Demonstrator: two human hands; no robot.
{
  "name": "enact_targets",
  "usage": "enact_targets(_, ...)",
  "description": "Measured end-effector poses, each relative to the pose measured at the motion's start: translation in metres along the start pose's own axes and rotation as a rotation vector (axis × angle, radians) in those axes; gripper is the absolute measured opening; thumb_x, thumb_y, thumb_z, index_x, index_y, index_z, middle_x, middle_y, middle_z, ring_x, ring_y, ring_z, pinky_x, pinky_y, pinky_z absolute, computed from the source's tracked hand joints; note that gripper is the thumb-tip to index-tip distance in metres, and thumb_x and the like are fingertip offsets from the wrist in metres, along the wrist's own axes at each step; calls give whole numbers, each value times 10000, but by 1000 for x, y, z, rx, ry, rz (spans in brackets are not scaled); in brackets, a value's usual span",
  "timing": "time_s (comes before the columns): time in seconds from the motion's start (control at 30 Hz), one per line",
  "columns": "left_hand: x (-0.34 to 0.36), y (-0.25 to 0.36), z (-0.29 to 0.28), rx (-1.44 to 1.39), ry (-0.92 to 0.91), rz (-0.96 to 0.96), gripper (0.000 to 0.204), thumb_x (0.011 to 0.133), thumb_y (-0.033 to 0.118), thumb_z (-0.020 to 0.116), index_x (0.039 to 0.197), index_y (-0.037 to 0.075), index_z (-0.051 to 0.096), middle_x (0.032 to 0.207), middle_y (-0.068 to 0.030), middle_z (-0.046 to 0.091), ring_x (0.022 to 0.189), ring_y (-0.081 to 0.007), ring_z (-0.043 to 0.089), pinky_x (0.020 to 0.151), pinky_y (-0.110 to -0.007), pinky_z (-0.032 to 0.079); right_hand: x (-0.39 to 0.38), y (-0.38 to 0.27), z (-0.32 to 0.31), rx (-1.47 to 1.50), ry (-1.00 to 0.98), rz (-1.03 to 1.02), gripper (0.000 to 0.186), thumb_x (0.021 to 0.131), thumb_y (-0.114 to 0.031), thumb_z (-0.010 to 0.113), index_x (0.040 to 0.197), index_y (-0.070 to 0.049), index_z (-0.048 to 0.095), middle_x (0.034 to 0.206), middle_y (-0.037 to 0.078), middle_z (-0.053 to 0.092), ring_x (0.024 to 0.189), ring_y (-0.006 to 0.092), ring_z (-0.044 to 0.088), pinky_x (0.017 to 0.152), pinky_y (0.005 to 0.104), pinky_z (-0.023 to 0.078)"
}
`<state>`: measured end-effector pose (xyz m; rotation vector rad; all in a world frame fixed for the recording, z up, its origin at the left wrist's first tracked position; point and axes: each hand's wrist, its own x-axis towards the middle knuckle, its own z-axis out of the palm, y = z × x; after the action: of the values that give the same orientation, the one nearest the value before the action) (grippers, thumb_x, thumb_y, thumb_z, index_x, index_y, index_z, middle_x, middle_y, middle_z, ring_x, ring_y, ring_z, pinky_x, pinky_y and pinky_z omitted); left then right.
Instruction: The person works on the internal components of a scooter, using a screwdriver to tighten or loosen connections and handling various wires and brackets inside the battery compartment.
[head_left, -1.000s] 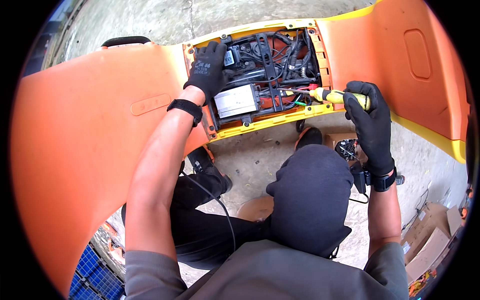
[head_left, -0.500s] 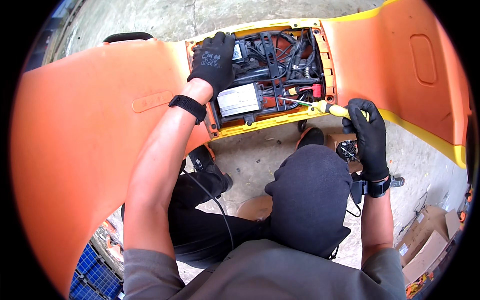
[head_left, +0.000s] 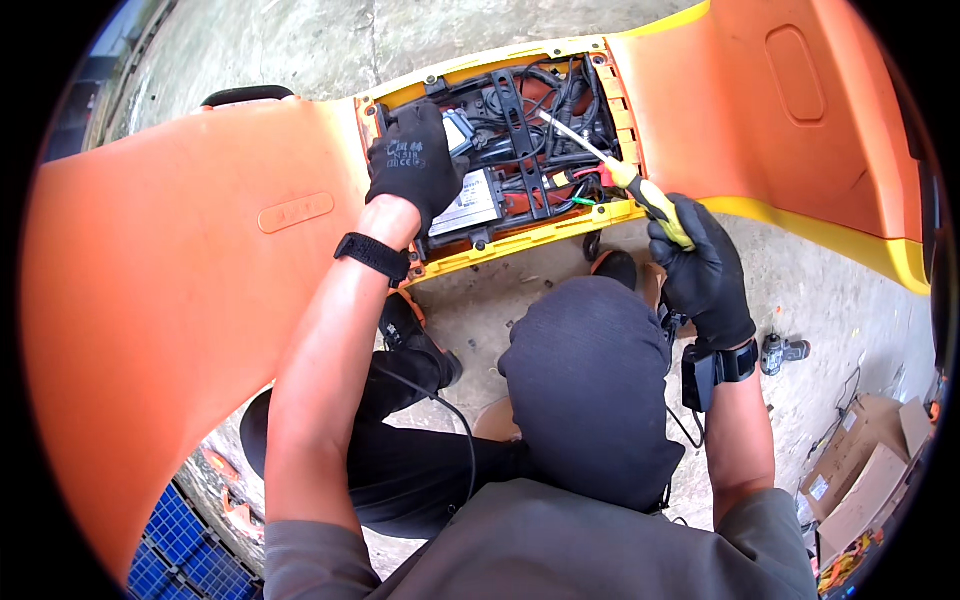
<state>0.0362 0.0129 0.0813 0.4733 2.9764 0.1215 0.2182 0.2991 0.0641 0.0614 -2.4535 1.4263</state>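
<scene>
My left hand (head_left: 412, 165), in a black glove, reaches into the left end of an open compartment. It is closed about a small rectangular module (head_left: 458, 130) with a pale face; its fingertips are partly hidden. Just nearer to me lies a silver metal box (head_left: 468, 204). My right hand (head_left: 705, 270), also gloved, grips a screwdriver (head_left: 655, 205) by its yellow and black handle. The blade slants far and left over the black wiring (head_left: 570, 105), with its tip near a black perforated crossbar (head_left: 524, 140). A red connector (head_left: 606, 176) lies close beside the shaft.
An orange body shell (head_left: 180, 270) with a yellow rim surrounds the compartment. A cordless power tool (head_left: 782, 353) and an open cardboard box (head_left: 868, 460) are on the floor at the right. Blue crates (head_left: 190, 550) stand at the lower left. A cable hangs by my legs.
The screwdriver has swung from pointing left to pointing far-left, its tip farther into the compartment. My left hand has shifted nearer, and the small module now appears tilted beside it.
</scene>
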Motion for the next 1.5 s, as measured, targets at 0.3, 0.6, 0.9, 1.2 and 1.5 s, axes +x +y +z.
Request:
enact_targets(0.3, -23, 7, 7, -122, -65, -118, 588, 810, 371, 814, 1178, 5, 539, 1146, -221, 661, 1077, -384, 672, 890, -491, 537, 52, -16, 33, 972, -342, 725, 439, 945, -77, 623, 1360, 15, 518, 1086, 101, 651, 898, 159, 661, 775, 314, 568)
enact_targets(0.6, -25, -18, 25, -481, -40, -68, 590, 816, 308, 852, 1163, -35, 519, 992, -213, 719, 921, -312, 727, 801, -413, 552, 123, 1, 116, 564, -466, 488, 233, 928, -132, 654, 1111, 10, 676, 838, 35, 673, 756, 126, 658, 654, 273, 532)
enact_targets(0.9, -29, -16, 21, -663, -94, -118, 575, 791, 267, 850, 1164, -24, 522, 1071, -232, 694, 1010, -360, 702, 861, -431, 541, 130, 26, 145, 29, -390, 128, 273, 838, -197, 684, 1008, 14, 718, 822, 141, 716, 740, 227, 682, 711, 358, 528)
enact_targets(1.2, -30, -19, 24, -800, -96, -102, 588, 770, 245, 867, 1147, -39, 515, 1057, -236, 682, 986, -356, 695, 850, -435, 542, 126, 31, 141, 481, -486, 339, 240, 872, -161, 703, 1025, 21, 728, 871, 105, 741, 772, 182, 711, 724, 327, 562)
enact_targets(1.5, -46, 3, 34, -744, 19, -77, 621, 787, 189, 858, 1213, -56, 477, 1060, -206, 681, 958, -269, 701, 843, -372, 561, 117, 18, 134, 728, -410, 595, 189, 880, -120, 725, 1017, 9, 734, 880, 77, 731, 785, 150, 708, 745, 320, 580)
